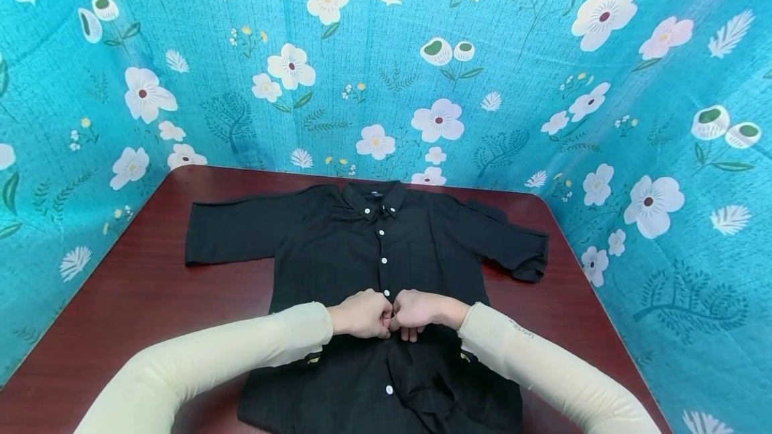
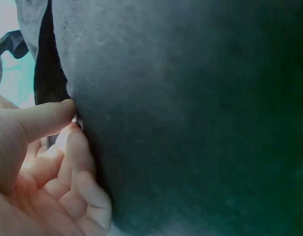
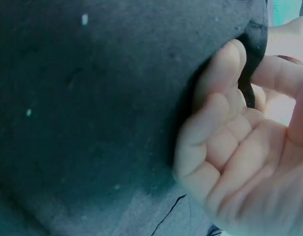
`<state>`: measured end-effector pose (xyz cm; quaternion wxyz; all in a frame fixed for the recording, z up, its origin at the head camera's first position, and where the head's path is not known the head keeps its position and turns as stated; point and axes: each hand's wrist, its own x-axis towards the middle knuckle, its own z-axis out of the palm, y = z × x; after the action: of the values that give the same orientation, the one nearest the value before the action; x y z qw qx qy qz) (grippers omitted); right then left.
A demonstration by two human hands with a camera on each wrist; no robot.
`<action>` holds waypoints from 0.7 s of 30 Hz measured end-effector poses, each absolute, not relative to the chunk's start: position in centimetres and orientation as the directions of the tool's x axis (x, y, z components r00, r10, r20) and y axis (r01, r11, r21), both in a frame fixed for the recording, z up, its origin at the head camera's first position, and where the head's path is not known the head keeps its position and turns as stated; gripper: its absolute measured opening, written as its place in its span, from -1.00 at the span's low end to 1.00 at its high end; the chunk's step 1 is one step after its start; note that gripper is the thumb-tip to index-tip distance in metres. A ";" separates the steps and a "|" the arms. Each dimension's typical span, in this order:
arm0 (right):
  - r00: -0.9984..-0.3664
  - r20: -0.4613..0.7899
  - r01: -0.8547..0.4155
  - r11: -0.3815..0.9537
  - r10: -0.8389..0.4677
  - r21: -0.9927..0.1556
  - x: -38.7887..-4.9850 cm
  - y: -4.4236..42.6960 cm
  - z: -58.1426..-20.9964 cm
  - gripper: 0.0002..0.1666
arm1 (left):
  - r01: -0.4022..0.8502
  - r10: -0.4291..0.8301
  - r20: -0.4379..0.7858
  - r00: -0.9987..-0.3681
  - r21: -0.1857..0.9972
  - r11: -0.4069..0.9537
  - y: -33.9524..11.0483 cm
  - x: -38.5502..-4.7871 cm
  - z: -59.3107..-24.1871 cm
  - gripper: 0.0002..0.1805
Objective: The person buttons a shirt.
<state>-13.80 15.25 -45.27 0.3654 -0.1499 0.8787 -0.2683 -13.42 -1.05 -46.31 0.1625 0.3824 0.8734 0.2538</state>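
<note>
2 pinches: left hand, right hand, fingers curled on black shirt's mid-front | shirt face-up on tabletop | step: likely buttoning or unbuttoning | next: probably calls for firm pinch, fabric kept taut

A curtained-off nook, whether home or studio could not be told, blue floral cloth that hung on three sides (mostly white blossoms), a reddish-brown table that stood within.

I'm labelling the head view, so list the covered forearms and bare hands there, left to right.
Left cream sleeve → left hand → right hand → right cream sleeve.
</note>
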 end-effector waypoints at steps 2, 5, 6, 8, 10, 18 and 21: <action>-0.684 -0.564 -0.070 0.810 -0.463 -0.582 -13.9 15.3 -45.3 -0.83 | 0.575 0.739 -0.110 -0.664 0.557 0.599 -0.8 -13.4 -46.4 -0.74; -0.671 -0.575 -0.075 0.814 -0.469 -0.576 -14.0 15.3 -45.3 -0.84 | 0.570 0.732 -0.130 -0.669 0.541 0.618 -0.7 -13.4 -46.5 -0.75; -0.668 -0.578 -0.078 0.817 -0.468 -0.571 -14.0 15.3 -45.3 -0.84 | 0.565 0.730 -0.139 -0.669 0.543 0.621 -0.7 -13.4 -46.6 -0.75; -0.664 -0.584 -0.081 0.821 -0.468 -0.565 -14.0 15.3 -45.3 -0.85 | 0.550 0.727 -0.156 -0.669 0.554 0.625 -0.7 -13.5 -46.6 -0.76; -0.663 -0.582 -0.086 0.821 -0.470 -0.565 -14.0 15.2 -45.4 -0.85 | 0.528 0.725 -0.172 -0.667 0.577 0.623 -0.8 -13.5 -46.8 -0.78; -0.660 -0.554 -0.110 0.794 -0.509 -0.598 -13.9 15.3 -45.5 -0.85 | 0.483 0.721 -0.157 -0.675 0.646 0.592 -1.0 -13.7 -47.0 -0.80; -0.652 -0.549 -0.118 0.786 -0.522 -0.607 -14.0 15.3 -45.7 -0.85 | 0.429 0.699 -0.179 -0.692 0.676 0.599 -1.0 -13.6 -46.9 -0.80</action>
<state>-14.01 15.35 -45.66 0.3739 -0.1845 0.8679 -0.2700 -13.57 -0.99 -46.86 0.2190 0.3253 0.8669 0.3077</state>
